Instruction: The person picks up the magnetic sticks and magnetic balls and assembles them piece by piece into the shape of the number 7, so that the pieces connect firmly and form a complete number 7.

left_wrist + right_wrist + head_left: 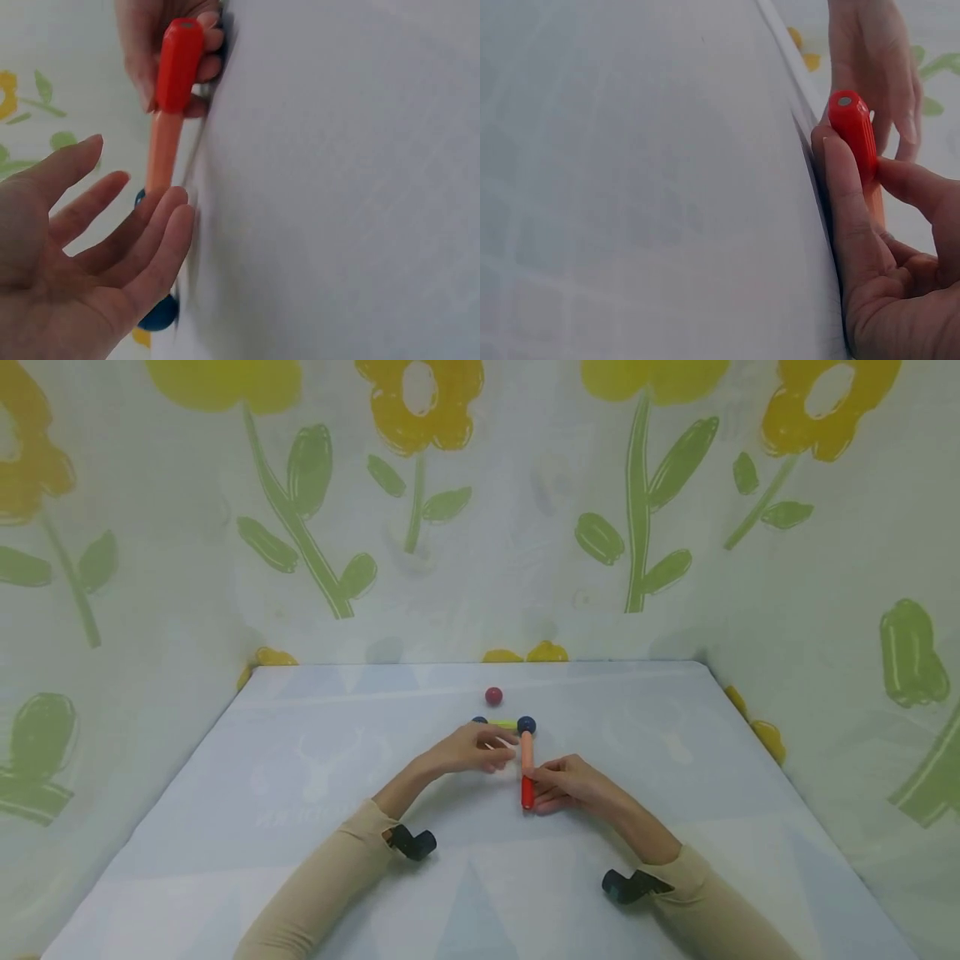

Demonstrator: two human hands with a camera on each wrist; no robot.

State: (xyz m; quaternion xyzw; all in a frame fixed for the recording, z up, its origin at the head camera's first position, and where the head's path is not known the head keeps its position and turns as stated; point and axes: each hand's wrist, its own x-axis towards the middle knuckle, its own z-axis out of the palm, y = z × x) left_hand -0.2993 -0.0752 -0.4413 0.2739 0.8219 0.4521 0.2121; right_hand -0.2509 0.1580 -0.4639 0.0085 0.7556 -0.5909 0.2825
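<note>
My right hand (573, 783) pinches a red magnetic rod (527, 793) between thumb and fingers. A grey metal dot shows on the rod's free end in the right wrist view. End to end with it lies an orange rod (527, 750), whose far end meets a blue ball (527, 725). From that ball a yellow-green rod (502, 724) runs left to a second blue ball (479, 721), partly hidden behind my left hand (474, 749). The left hand's fingers are loosely bent and hold nothing, just left of the orange rod.
A dark red ball (493, 696) lies on the white table (300, 877) beyond the rods. Flower-patterned cloth (510, 568) rises behind the table and on both sides. Each wrist wears a black camera mount (412, 843).
</note>
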